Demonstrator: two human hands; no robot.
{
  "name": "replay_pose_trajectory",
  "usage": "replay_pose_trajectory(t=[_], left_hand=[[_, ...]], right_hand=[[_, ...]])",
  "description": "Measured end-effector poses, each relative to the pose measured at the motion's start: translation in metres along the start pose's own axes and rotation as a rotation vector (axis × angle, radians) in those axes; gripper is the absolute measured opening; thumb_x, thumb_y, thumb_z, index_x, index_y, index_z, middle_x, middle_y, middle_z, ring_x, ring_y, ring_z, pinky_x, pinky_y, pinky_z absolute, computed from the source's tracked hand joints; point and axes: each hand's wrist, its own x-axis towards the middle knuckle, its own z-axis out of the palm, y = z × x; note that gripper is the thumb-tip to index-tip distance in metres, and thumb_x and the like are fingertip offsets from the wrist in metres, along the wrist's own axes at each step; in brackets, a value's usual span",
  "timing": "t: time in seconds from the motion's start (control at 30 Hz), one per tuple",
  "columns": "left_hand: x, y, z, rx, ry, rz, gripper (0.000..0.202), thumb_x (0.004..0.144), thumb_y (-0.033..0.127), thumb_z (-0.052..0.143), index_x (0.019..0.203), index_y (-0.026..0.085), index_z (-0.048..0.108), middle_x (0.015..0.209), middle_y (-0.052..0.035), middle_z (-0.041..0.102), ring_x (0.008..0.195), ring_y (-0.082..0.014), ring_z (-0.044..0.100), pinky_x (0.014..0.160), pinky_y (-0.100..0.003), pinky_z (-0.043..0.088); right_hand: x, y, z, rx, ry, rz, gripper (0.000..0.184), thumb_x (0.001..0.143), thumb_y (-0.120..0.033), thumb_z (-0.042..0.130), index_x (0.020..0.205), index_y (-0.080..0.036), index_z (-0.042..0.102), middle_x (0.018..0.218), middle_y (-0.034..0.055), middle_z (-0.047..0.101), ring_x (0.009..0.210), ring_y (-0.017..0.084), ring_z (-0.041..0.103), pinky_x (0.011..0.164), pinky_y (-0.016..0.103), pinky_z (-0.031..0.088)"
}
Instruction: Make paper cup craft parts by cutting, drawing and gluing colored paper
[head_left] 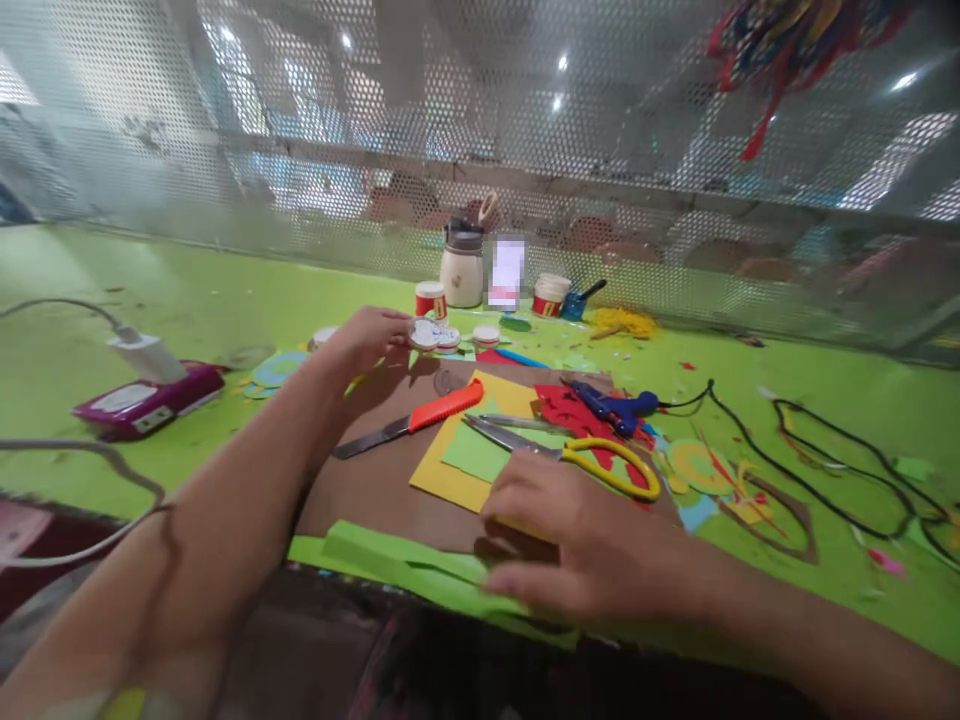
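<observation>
My left hand (373, 338) reaches to the far side of the brown sheet, its fingers closed on the edge of a small white round lid-like disc (425, 334) with blue marks. Similar white discs (487, 336) lie beside it. My right hand (551, 530) hovers near the front edge, thumb and fingers apart, with nothing in them. Just beyond it are yellow-handled scissors (611, 468), blades pointing left. An orange utility knife (420, 418) with its blade out lies between my hands. Under these are yellow paper (435, 480), light green paper (469, 452) and a brown sheet (352, 500).
A blue glue gun (615, 408) with a black cord lies on the right, by red cut paper (559, 405). A purple power strip (150, 403) with a white plug stands left. A white bottle (461, 265) and red-white tubs (550, 296) stand at the back, before a perforated screen (315, 170).
</observation>
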Motion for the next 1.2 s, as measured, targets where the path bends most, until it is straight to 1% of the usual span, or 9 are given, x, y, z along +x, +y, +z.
replay_pose_trajectory(t=[0.1, 0.17, 0.27, 0.4, 0.5, 0.67, 0.77, 0.9, 1.2], left_hand=[[0.005, 0.002, -0.013, 0.120, 0.024, -0.077, 0.024, 0.088, 0.029, 0.057, 0.105, 0.013, 0.060, 0.100, -0.0058, 0.064, 0.080, -0.0164, 0.063, 0.068, -0.033, 0.054], [0.005, 0.004, -0.018, 0.196, 0.052, -0.099, 0.024, 0.088, 0.029, 0.057, 0.105, 0.013, 0.060, 0.100, -0.0058, 0.064, 0.080, -0.0162, 0.063, 0.067, -0.033, 0.054], [0.005, 0.004, -0.023, 0.315, 0.079, -0.131, 0.028, 0.088, 0.030, 0.057, 0.110, 0.014, 0.059, 0.107, -0.0075, 0.063, 0.086, -0.0185, 0.063, 0.072, -0.036, 0.054], [0.009, -0.001, -0.027, 0.476, 0.108, -0.157, 0.032, 0.088, 0.032, 0.056, 0.116, 0.015, 0.056, 0.115, -0.0091, 0.060, 0.095, -0.0213, 0.061, 0.078, -0.041, 0.053], [0.013, -0.003, -0.029, 0.608, 0.125, -0.148, 0.033, 0.088, 0.032, 0.057, 0.117, 0.016, 0.056, 0.117, -0.0090, 0.059, 0.096, -0.0220, 0.061, 0.079, -0.041, 0.053], [0.017, -0.004, -0.027, 0.846, 0.158, -0.062, 0.032, 0.087, 0.033, 0.058, 0.115, 0.017, 0.058, 0.117, -0.0079, 0.059, 0.100, -0.0239, 0.060, 0.081, -0.042, 0.052], [0.016, -0.007, -0.022, 0.958, 0.178, -0.001, 0.032, 0.087, 0.032, 0.058, 0.115, 0.018, 0.058, 0.118, -0.0082, 0.059, 0.102, -0.0238, 0.059, 0.083, -0.042, 0.051], [0.014, -0.012, -0.017, 1.053, 0.209, 0.054, 0.033, 0.087, 0.032, 0.058, 0.116, 0.017, 0.057, 0.118, -0.0089, 0.059, 0.102, -0.0236, 0.059, 0.083, -0.042, 0.051], [0.017, -0.010, -0.009, 1.150, 0.253, 0.099, 0.035, 0.087, 0.032, 0.057, 0.118, 0.016, 0.055, 0.119, -0.0102, 0.058, 0.100, -0.0232, 0.060, 0.082, -0.043, 0.052]], right_hand=[[-0.002, -0.014, 0.022, -0.193, -0.104, -0.107, 0.047, 0.084, -0.057, 0.053, 0.096, -0.013, 0.063, 0.091, 0.0128, 0.060, 0.091, 0.028, 0.049, 0.083, 0.042, 0.043], [-0.002, -0.016, 0.036, -0.273, -0.099, -0.135, 0.042, 0.087, -0.052, 0.053, 0.095, -0.011, 0.061, 0.089, 0.0135, 0.059, 0.088, 0.028, 0.048, 0.082, 0.044, 0.043], [-0.001, -0.012, 0.049, -0.286, -0.047, -0.145, 0.026, 0.089, -0.037, 0.054, 0.090, -0.012, 0.060, 0.086, 0.0122, 0.058, 0.084, 0.025, 0.046, 0.074, 0.039, 0.044], [0.000, -0.008, 0.051, -0.219, 0.003, -0.106, 0.023, 0.089, -0.037, 0.055, 0.087, -0.015, 0.059, 0.089, 0.0089, 0.058, 0.086, 0.023, 0.046, 0.073, 0.034, 0.042], [0.000, -0.007, 0.053, -0.242, 0.038, -0.099, 0.020, 0.089, -0.034, 0.056, 0.090, -0.014, 0.059, 0.089, 0.0078, 0.058, 0.086, 0.022, 0.047, 0.074, 0.032, 0.041], [0.002, -0.005, 0.066, -0.273, 0.085, -0.093, 0.012, 0.089, -0.024, 0.051, 0.081, -0.015, 0.056, 0.085, 0.0058, 0.056, 0.080, 0.019, 0.046, 0.064, 0.031, 0.036], [0.003, -0.001, 0.073, -0.284, 0.115, -0.114, 0.006, 0.083, -0.016, 0.051, 0.078, -0.016, 0.054, 0.082, 0.0052, 0.055, 0.074, 0.018, 0.044, 0.059, 0.031, 0.033], [0.005, 0.003, 0.074, -0.281, 0.154, -0.143, 0.002, 0.079, -0.015, 0.052, 0.077, -0.017, 0.053, 0.079, 0.0048, 0.054, 0.072, 0.017, 0.043, 0.056, 0.030, 0.031], [0.006, 0.009, 0.076, -0.242, 0.185, -0.120, 0.008, 0.084, -0.019, 0.050, 0.075, -0.019, 0.051, 0.076, 0.0018, 0.053, 0.071, 0.015, 0.045, 0.056, 0.027, 0.030]])
